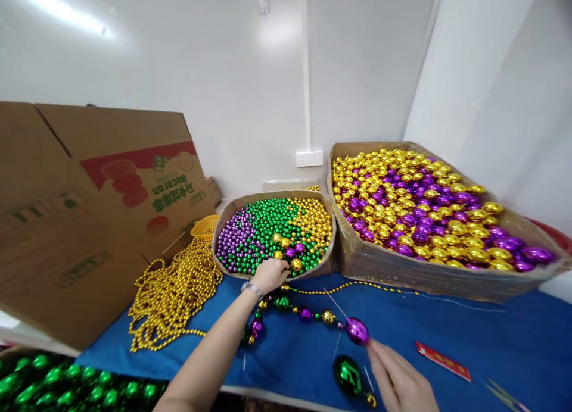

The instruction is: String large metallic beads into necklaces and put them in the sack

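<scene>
My left hand (pixel 269 274) reaches into the front of a small cardboard tray (pixel 222 224) filled with little purple, green and gold beads, its fingers closed among the beads by a gold bead (pixel 296 264). My right hand (pixel 399 379) pinches a thin needle (pixel 334 303) carrying a large purple bead (pixel 357 331). Behind that bead, a string of mixed beads (pixel 305 314) trails across the blue cloth (pixel 491 334). A large green bead (pixel 349 375) lies just left of my right hand.
A big cardboard tray (pixel 393 266) of large gold and purple beads stands at the right. Gold bead strands (pixel 172 299) are heaped at the left by an open carton (pixel 89 221). Green beads (pixel 67 385) fill the lower left. A red strip (pixel 444 361) and scissors (pixel 504 394) lie at the right.
</scene>
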### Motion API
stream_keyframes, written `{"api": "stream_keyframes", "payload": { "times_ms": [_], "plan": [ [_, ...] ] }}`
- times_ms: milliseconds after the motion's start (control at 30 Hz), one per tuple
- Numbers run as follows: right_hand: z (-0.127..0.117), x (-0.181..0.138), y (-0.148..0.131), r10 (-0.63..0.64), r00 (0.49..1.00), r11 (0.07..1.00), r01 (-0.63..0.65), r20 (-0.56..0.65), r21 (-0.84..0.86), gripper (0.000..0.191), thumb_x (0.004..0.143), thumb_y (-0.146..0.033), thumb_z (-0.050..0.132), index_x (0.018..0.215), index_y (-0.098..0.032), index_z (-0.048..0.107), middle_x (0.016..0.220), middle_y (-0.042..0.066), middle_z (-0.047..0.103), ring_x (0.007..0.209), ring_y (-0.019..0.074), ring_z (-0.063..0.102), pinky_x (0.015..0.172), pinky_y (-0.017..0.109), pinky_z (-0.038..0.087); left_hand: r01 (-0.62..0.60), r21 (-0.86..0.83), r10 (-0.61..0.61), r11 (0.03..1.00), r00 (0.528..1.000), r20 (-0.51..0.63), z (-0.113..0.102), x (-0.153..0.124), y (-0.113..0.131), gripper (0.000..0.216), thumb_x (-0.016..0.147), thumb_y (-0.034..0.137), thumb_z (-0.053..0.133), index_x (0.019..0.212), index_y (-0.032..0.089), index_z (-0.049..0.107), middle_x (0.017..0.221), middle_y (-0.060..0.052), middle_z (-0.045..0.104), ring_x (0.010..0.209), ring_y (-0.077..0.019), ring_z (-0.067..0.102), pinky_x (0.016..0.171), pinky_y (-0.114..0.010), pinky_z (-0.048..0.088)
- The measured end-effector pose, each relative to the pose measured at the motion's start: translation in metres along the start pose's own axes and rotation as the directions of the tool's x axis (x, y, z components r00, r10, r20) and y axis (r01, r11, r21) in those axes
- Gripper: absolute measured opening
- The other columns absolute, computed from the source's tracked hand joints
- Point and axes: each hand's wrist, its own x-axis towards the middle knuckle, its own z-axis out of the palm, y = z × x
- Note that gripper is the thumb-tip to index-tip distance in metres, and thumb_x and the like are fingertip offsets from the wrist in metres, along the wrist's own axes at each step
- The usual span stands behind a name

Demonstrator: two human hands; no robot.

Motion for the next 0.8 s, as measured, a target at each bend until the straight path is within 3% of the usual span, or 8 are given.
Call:
{"api": "stream_keyframes", "payload": {
  "times_ms": [200, 367, 433, 533, 567, 600, 667, 800],
  "plan": [
    [0.0, 0.002, -0.004, -0.039, 0.999, 0.999, 0.039, -0.016, -0.018, 0.032, 0.094, -0.029, 0.037, 0.097, -0.017, 0.066, 0.084, 0.006, 0.073, 0.073, 0.0171, 0.07, 0.065, 0.023, 0.057, 0.01, -0.115, -0.005, 0.993, 0.999, 0.045, 0.003, 0.018, -0.005, 0.006, 0.063, 0.022, 0.07, 0.068, 0.022, 0.067, 0.071, -0.002, 0.066, 0.08, -0.0233, 0.061, 0.08, -0.035, 0.044],
    [0.0, 0.002, -0.008, -0.041, 0.999, 0.999, 0.041, 0.009, -0.012, 0.031, 0.094, -0.029, 0.037, 0.099, -0.017, 0.066, 0.086, 0.005, 0.073, 0.075, 0.0172, 0.07, 0.07, 0.025, 0.057, -0.003, -0.393, -0.015, 0.92, 0.999, -0.043, 0.006, -0.002, 0.0, 0.026, 0.079, 0.038, 0.057, 0.092, 0.017, 0.066, 0.086, -0.006, 0.067, 0.081, -0.0196, 0.062, 0.075, -0.031, 0.049],
    [0.002, 0.003, -0.01, -0.046, 0.999, 0.999, 0.046, 0.016, -0.005, 0.03, 0.094, -0.027, 0.038, 0.1, -0.017, 0.065, 0.086, 0.006, 0.073, 0.075, 0.0169, 0.07, 0.069, 0.025, 0.056, -0.003, -0.645, -0.038, 0.764, 0.998, -0.05, 0.009, -0.016, 0.01, 0.036, 0.085, 0.043, 0.049, 0.104, 0.015, 0.062, 0.093, -0.009, 0.066, 0.081, -0.0186, 0.064, 0.073, -0.03, 0.05],
    [0.006, 0.004, -0.013, -0.05, 0.999, 0.999, 0.05, 0.021, -0.005, 0.029, 0.094, -0.025, 0.037, 0.1, -0.016, 0.065, 0.085, 0.006, 0.073, 0.074, 0.0167, 0.07, 0.068, 0.025, 0.056, 0.04, -0.968, -0.05, 0.249, 0.998, 0.028, 0.013, -0.035, 0.032, 0.034, 0.081, 0.04, 0.06, 0.101, 0.012, 0.064, 0.097, -0.011, 0.066, 0.081, -0.0182, 0.065, 0.074, -0.029, 0.051],
    [0.006, 0.004, -0.014, -0.05, 0.998, 0.999, 0.051, 0.023, -0.007, 0.029, 0.094, -0.025, 0.037, 0.1, -0.016, 0.065, 0.085, 0.006, 0.073, 0.074, 0.0168, 0.07, 0.067, 0.025, 0.056, 0.063, -0.992, -0.043, 0.106, 0.997, 0.059, 0.014, -0.039, 0.039, 0.031, 0.078, 0.036, 0.065, 0.097, 0.012, 0.065, 0.097, -0.011, 0.065, 0.081, -0.0179, 0.065, 0.074, -0.028, 0.052],
    [0.006, 0.005, -0.015, -0.05, 0.998, 0.999, 0.051, 0.026, -0.01, 0.029, 0.094, -0.025, 0.037, 0.1, -0.016, 0.065, 0.084, 0.006, 0.073, 0.073, 0.0169, 0.07, 0.066, 0.025, 0.056, 0.082, -0.996, -0.037, 0.027, 0.996, 0.081, 0.015, -0.043, 0.045, 0.028, 0.076, 0.032, 0.068, 0.094, 0.012, 0.066, 0.097, -0.01, 0.066, 0.08, -0.0173, 0.065, 0.072, -0.026, 0.052],
    [0.005, 0.005, -0.016, -0.047, 0.998, 0.999, 0.047, 0.033, -0.02, 0.03, 0.093, -0.025, 0.037, 0.1, -0.016, 0.065, 0.084, 0.006, 0.073, 0.073, 0.0171, 0.07, 0.065, 0.026, 0.056, 0.099, -0.994, -0.036, -0.05, 0.994, 0.101, 0.016, -0.048, 0.055, 0.023, 0.073, 0.027, 0.072, 0.09, 0.012, 0.066, 0.094, -0.008, 0.066, 0.078, -0.0165, 0.065, 0.069, -0.024, 0.052],
    [0.002, 0.005, -0.016, -0.047, 0.999, 0.998, 0.048, 0.02, -0.047, 0.03, 0.094, -0.025, 0.037, 0.098, -0.016, 0.066, 0.084, 0.006, 0.073, 0.073, 0.0167, 0.069, 0.067, 0.026, 0.056, 0.101, -0.991, -0.034, -0.091, 0.994, 0.104, 0.018, -0.052, 0.065, 0.021, 0.07, 0.024, 0.074, 0.086, 0.012, 0.066, 0.085, -0.005, 0.065, 0.075, -0.016, 0.066, 0.065, -0.022, 0.052]
  ]
}}
